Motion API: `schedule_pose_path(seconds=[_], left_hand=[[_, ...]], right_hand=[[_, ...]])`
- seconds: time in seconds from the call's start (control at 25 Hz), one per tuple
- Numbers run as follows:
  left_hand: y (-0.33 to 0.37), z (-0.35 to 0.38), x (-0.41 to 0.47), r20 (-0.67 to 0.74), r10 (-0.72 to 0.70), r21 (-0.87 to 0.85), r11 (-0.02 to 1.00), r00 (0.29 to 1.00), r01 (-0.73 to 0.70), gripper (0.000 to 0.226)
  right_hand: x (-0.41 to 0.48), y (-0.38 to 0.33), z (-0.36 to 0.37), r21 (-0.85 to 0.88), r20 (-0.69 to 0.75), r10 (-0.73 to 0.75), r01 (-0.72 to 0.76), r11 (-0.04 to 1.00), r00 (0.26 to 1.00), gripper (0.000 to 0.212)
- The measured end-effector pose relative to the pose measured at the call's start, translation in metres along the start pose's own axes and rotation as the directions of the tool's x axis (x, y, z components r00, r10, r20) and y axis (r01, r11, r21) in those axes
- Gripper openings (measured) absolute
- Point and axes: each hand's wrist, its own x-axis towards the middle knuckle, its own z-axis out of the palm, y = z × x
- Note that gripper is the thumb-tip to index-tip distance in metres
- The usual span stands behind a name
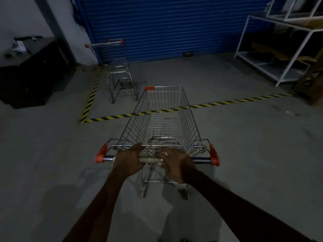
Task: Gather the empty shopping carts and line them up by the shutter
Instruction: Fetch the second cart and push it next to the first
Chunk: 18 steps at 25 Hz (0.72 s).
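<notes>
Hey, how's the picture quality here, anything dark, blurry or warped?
Head view: dim overall, with the blue shutter brightest; in the same head view, the right hand at the cart handle is motion-smeared, the left hand sharper; at the head view's right edge the white rack leans from wide-angle distortion; the far cart is faint.

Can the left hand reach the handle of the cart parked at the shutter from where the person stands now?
Probably not. The left hand grips the near cart's handle, and the parked cart stands far ahead, past the striped floor tape, well out of arm's reach.
</notes>
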Motion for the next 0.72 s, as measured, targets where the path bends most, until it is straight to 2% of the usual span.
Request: schedule_pose_path(seconds=[0.12,0.28,0.44,0.6,0.72], left_hand=[[-0.006,0.001,0.066,0.023,-0.039,-0.014,0.999,0.999,0.04,0.071],[-0.019,-0.002,0.152,0.017,-0.07,-0.015,0.997,0.997,0.07,0.07],[-0.044,-0.003,0.247,0.007,-0.085,-0.019,0.996,0.996,0.085,0.071],[-0.094,-0.002,0.341,-0.019,-0.046,-0.024,0.999,0.999,0.046,0.075],[-0.14,-0.008,0.41,-0.004,-0.004,-0.049,0.999,1.0,0.004,0.075]], right_hand=[[0.048,0.053,0.014,-0.012,0.053,0.046,-0.046,0.999,0.998,0.038],[0.115,0.112,0.031,-0.16,0.135,0.129,-0.107,0.981,0.982,0.04],[0.186,0.16,0.061,-0.288,0.149,0.273,-0.222,0.932,0.95,0.039],[0.271,0.201,0.095,-0.312,0.159,0.352,-0.291,0.905,0.923,0.047],[0.339,0.231,0.119,-0.265,0.13,0.314,-0.272,0.925,0.94,0.046]])
